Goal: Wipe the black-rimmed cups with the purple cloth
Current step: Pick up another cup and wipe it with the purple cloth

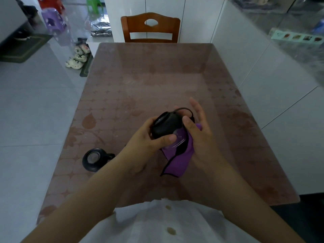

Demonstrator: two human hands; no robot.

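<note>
My left hand point(149, 137) grips a black-rimmed glass cup point(166, 126), held tilted above the table with its black base pointing up and left. My right hand point(198, 130) presses the purple cloth point(177, 162) against the cup's clear lower body, thumb on the cup, fingers spread behind it. The cloth has a black edge and hangs down below both hands. A thin black loop point(184, 109) sticks out from the cup near my right fingers. A second black-rimmed cup point(93, 159) with a small handle stands on the table to the left of my left forearm.
The brown patterned table point(157, 76) has a glossy cover. A wooden chair point(150, 28) stands at its far end. White cabinets run along the right. Shoes point(78, 57) and plastic stools point(52, 20) are on the tiled floor at the left.
</note>
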